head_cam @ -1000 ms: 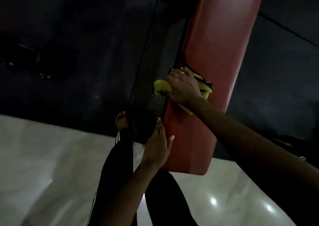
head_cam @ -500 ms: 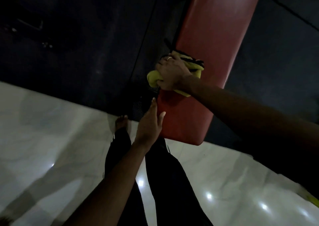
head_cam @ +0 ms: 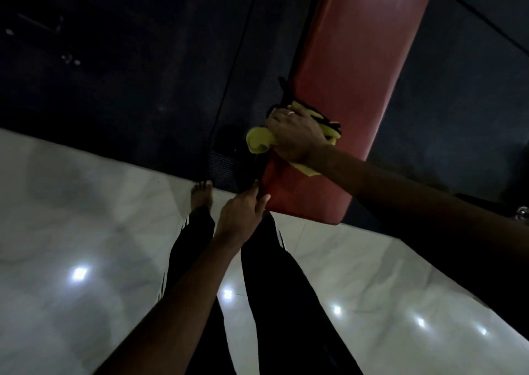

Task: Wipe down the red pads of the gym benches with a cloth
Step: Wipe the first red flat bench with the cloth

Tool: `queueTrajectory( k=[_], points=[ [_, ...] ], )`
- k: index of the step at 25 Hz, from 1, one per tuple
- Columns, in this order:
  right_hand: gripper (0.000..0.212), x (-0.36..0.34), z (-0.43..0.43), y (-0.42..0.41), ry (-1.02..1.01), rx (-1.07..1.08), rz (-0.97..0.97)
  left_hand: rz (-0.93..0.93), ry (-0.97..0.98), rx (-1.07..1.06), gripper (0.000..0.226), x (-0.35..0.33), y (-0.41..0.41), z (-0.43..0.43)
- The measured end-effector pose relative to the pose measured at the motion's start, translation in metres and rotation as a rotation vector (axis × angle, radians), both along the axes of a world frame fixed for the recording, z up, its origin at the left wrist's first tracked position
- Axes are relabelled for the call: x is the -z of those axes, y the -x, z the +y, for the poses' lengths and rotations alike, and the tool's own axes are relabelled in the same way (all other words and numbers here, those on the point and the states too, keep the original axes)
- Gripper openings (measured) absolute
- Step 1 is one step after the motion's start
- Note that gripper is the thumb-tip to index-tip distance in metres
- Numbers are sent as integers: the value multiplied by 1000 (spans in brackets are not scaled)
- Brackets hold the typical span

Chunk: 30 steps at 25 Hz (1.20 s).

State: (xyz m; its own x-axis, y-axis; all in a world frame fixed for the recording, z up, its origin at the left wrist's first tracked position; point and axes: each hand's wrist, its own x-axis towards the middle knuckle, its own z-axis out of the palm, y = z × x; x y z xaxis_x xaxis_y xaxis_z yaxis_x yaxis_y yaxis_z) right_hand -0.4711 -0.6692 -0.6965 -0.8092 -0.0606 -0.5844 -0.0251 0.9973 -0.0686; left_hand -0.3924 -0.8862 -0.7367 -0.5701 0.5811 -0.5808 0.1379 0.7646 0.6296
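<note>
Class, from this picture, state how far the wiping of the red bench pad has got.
Done: unclear; the red pad shows no wipe marks. In hand: the right hand grips the yellow cloth on the pad's left edge; the left hand touches its near corner. Left: possibly the long stretch above the cloth.

A pale, glossy floor (head_cam: 86, 203) filled the lower half of the frame, with small bright reflections (head_cam: 79, 273) on it. Toward the upper left it met a dark mat (head_cam: 128, 74) along a slanting edge. A bare foot (head_cam: 201, 194) stood on the pale floor just beside that edge, near the centre. The red pad (head_cam: 352, 68) ran from the upper right down to the centre, above the floor. A yellow cloth (head_cam: 259, 143) lay draped over the pad's left edge, under the right hand (head_cam: 294, 137).
</note>
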Motion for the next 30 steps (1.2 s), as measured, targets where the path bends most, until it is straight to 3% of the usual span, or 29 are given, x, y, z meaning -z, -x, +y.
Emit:
queueTrajectory(
  k=[3,5,8,13,19,22,26,28,30],
  points=[
    [50,7,-7,-3,-60,218,68,122,52,0,49,-11,11,-18],
    [49,11,-30,-25,-66,225,38,205,95,-47,38,-10,16,-29],
    [52,13,-46,-55,20,93,17,57,207,-222,46,-9,37,-38],
    [56,17,-56,-70,-9,246,122,55,128,-326,28,-5,75,-17],
    [52,16,-81,-129,160,186,239,-207,-59,-112,41,0,105,40],
    [50,17,-84,-148,177,215,313,-417,-39,17,49,-5,112,71],
    [56,21,-83,-206,238,271,356,-422,-11,126,55,3,114,82],
    [52,21,-77,-229,205,426,419,-360,-34,120,56,5,111,80],
    [51,22,-79,-237,149,757,476,-322,-38,113,55,4,108,80]
  ],
)
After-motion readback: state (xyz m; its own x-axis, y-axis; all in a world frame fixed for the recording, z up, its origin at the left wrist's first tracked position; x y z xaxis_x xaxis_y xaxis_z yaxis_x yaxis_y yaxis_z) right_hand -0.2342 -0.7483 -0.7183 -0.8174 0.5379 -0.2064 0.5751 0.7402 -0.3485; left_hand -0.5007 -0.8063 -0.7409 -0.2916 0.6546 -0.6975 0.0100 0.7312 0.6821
